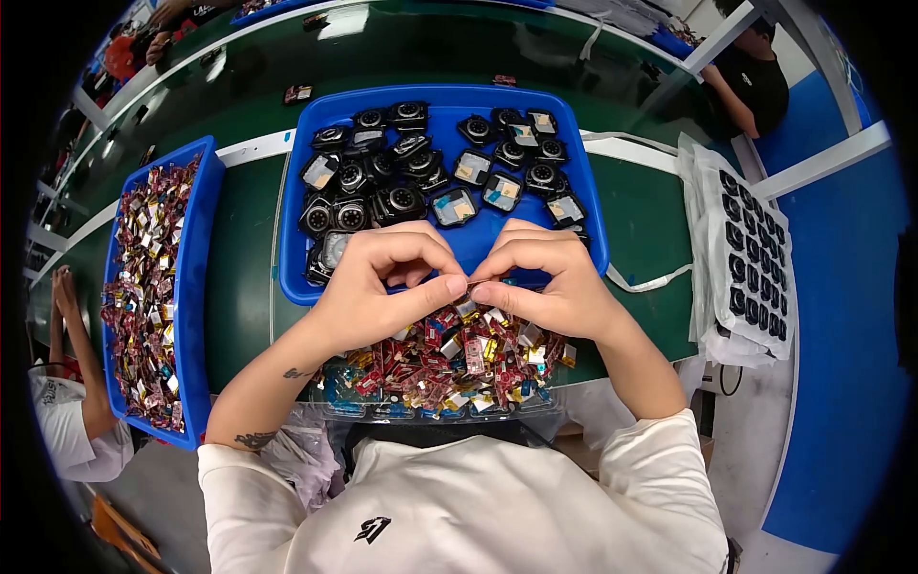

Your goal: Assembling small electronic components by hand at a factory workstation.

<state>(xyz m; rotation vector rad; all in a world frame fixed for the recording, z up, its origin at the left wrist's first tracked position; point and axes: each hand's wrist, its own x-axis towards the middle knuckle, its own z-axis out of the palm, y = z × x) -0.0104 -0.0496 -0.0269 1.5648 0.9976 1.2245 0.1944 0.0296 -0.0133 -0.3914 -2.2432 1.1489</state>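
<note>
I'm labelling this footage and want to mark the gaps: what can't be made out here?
All in the head view:
Small piece: tiny, mostly covered by the left hand and right hand.
Near side of the large blue tray: partly hidden behind both hands.
Lower layers of the heap of red parts: buried under those on top.
Black pieces at right: too small for fine detail.

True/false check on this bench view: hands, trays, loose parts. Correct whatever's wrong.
1. Left hand and right hand meet at the fingertips. True.
2. The wide blue tray beyond the hands holds only red boards. False: it holds black cases.
3. A loose parts pile lies on the near side of the hands. True.
4. The narrower blue tray is at the right. False: it's at the left, heaped with small parts.
</note>
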